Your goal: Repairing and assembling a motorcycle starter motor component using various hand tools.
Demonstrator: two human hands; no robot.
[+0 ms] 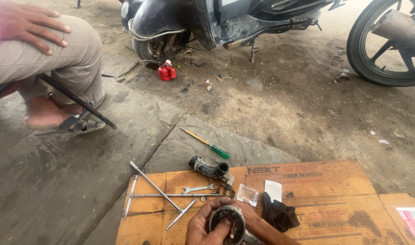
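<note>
One view only is provided, taken from a head-worn camera. It is directed forward and downward over a flattened cardboard sheet point(334, 199) laid on the ground. The wearer's hands point(225, 224) are caught close in at the bottom edge, partly cropped. Farther off, a scooter point(207, 22) and a motorcycle wheel point(389, 45) are cut by the top edge. A seated person's knee point(58, 50) is taken in at upper left. No second view is supplied, so no overlap is recorded.

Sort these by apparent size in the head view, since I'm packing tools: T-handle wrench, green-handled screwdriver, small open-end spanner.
1. T-handle wrench, clearly largest.
2. Green-handled screwdriver; it lies farther away, so may be understated.
3. Small open-end spanner.
</note>
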